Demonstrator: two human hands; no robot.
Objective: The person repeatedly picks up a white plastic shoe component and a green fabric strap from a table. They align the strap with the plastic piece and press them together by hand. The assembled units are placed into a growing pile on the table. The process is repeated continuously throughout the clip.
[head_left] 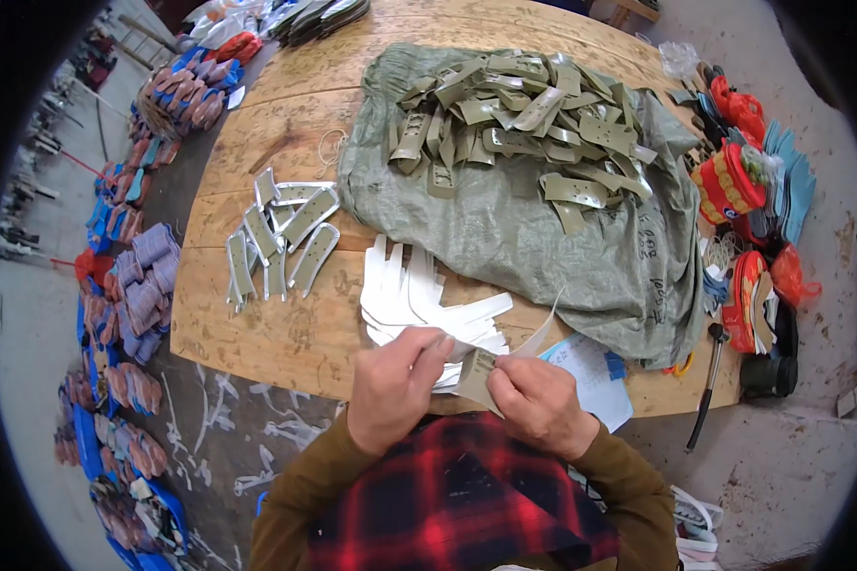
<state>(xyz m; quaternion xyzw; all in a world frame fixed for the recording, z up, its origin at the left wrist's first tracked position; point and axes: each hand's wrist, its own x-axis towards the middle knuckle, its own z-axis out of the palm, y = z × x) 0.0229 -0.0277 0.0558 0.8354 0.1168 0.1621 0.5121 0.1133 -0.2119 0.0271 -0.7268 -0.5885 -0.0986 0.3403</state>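
- The olive piece (476, 374) being worked lies on the wearer's side of the green woven sack (486, 233), between both hands, with a thin white strip (541, 335) by its upper edge curling free toward the sack.
- Left hand (398, 388): thumb and forefinger pinched together beside the piece, apparently on the strip, though the fingers hide the exact contact.
- Right hand (543, 402): thumb and curled fingers grasp the piece's right side.
- Good handling likely means holding the strip lightly taut, matching it to the edge and pressing in short stretches, easing it around curves so it doesn't pucker.
- Just below the sack's left part, smooth, matt white strips (400, 297) fan out, flat and bent.
- Left of the sack, white-edged olive pieces (300, 219) overlap, long and round-ended.
- On the crinkled sack, glossy, gently curved olive pieces (514, 109) lie heaped.
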